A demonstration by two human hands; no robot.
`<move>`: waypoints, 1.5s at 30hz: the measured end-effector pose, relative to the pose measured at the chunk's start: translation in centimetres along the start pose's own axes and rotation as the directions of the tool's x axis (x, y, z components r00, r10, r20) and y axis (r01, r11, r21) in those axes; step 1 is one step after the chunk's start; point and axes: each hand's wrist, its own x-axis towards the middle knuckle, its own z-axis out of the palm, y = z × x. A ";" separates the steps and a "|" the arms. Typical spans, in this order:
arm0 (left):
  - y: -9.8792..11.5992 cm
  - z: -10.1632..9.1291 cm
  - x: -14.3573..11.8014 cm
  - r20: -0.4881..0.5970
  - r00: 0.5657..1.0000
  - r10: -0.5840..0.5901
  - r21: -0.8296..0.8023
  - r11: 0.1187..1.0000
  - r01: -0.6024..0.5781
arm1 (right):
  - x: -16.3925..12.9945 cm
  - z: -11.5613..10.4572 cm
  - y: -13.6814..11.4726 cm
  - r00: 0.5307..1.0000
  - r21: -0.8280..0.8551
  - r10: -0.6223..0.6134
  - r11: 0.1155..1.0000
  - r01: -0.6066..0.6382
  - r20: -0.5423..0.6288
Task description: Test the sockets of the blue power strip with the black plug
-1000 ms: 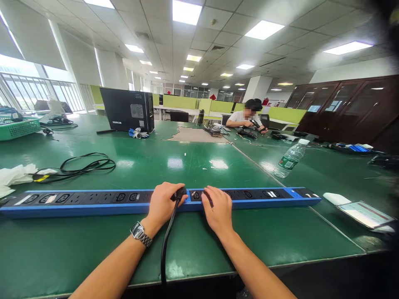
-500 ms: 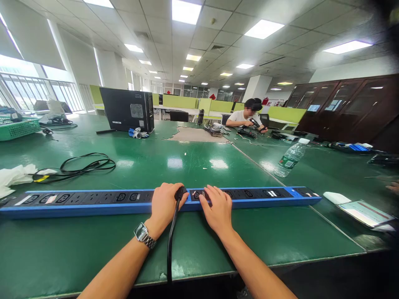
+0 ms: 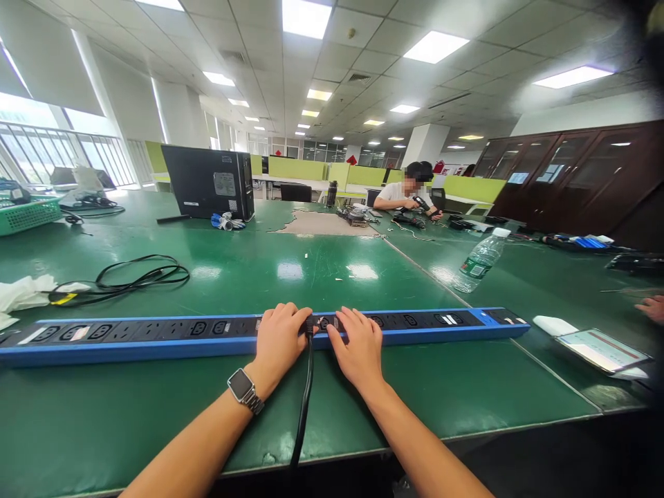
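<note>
A long blue power strip point(image 3: 155, 339) with black sockets lies across the green table point(image 3: 321, 270) in front of me. My left hand point(image 3: 280, 339), with a wristwatch on its wrist, grips a black plug point(image 3: 310, 325) at a socket near the strip's middle. The plug's black cable point(image 3: 303, 408) runs down over the table's near edge. My right hand point(image 3: 357, 346) rests flat on the strip just right of the plug, fingers spread over the sockets.
A coiled black cable point(image 3: 135, 277) and white cloth point(image 3: 21, 294) lie at the left. A computer tower point(image 3: 210, 181) stands at the back. A water bottle point(image 3: 480, 261), a white object point(image 3: 552, 325) and a tablet point(image 3: 602, 349) lie at the right. A person sits working far behind. Another person's hand point(image 3: 651, 308) shows at the right edge.
My left hand has slid the plug a little to the right along the strip, closer to my right hand. The cable has swung right with it.
</note>
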 end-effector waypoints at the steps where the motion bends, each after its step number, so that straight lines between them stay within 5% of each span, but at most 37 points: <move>1: -0.1 0.1 -0.1 0.000 1.000 -0.003 -0.004 1.000 0.003 | 0.0 0.0 0.0 1.000 -0.001 0.000 1.000 0.000 -0.002; 17: -1.0 1.1 -0.8 -0.108 0.994 0.023 -0.176 0.983 -0.042 | 0.1 -0.2 -0.1 1.000 -0.008 0.018 1.000 -0.018 0.025; 45: -1.1 1.1 -0.4 -0.215 0.974 0.064 -0.211 0.971 -0.110 | 0.1 -0.3 -0.3 1.000 0.001 0.027 1.000 -0.027 0.012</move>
